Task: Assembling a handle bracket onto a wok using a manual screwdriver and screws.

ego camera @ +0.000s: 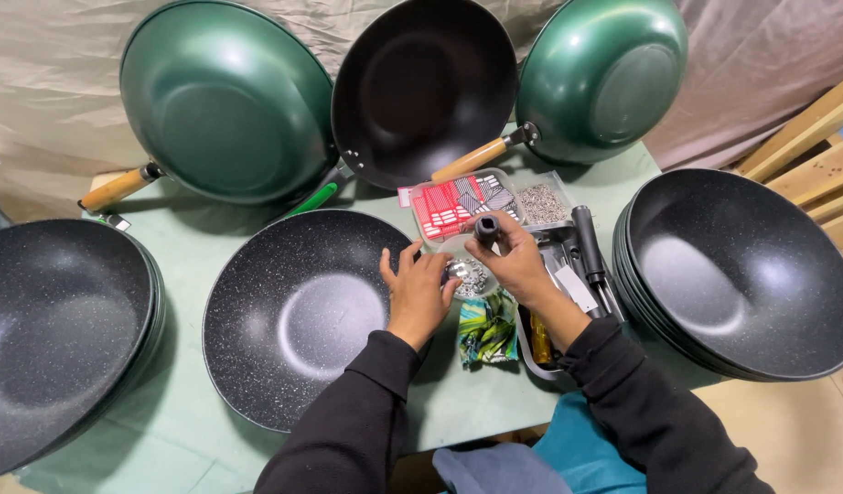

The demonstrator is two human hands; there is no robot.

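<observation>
While my right hand [517, 261] grips a short black handle piece [487, 229] upright, fingers wrapped closed around it, my left hand [419, 288] pinches a small shiny metal part [458, 269] between narrowed fingertips, just above a little tub of screws [474, 274]. Both hands meet near the rim of the speckled black wok [298, 311] lying open side up on the green table [188, 242]. Just beyond my hands sit a clear tray of red and grey packets [453, 206] and a tub of small hardware [542, 203]. Under my right wrist lies a green patterned cloth [487, 331]. A stack of dark woks [741, 270] stands at my right, another [55, 329] at my left, and three woks lean against the back cloth: two green ones [225, 101] and a black one [421, 87] between.
</observation>
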